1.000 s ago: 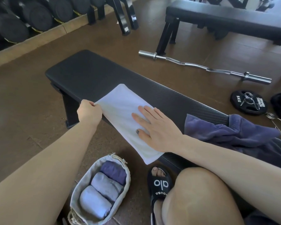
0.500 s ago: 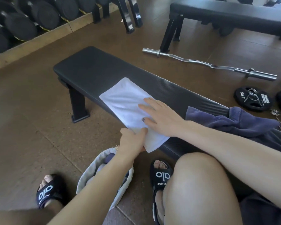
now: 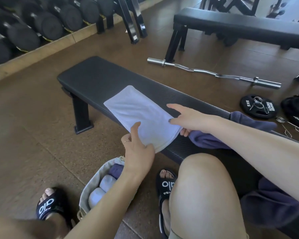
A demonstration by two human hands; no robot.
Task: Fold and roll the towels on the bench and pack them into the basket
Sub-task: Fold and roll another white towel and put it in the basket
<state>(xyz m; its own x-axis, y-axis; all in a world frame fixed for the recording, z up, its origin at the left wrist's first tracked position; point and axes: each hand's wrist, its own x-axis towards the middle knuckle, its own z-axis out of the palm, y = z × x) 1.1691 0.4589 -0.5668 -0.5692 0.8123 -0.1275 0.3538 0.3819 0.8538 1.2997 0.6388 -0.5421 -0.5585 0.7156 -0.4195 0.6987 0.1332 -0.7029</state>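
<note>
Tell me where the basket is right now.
In the head view, the basket sits on the floor at lower left, under the left forearm, between the two sandalled feet, holding rolled towels.

Head-worn view, downward over bench (image 3: pixel 97 78)

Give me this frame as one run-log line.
stage: starting roll | white towel: folded flat on bench | left hand: pinching near corner | right hand: pinching near edge | basket: rolled towels inside | purple towel: unfolded
</note>
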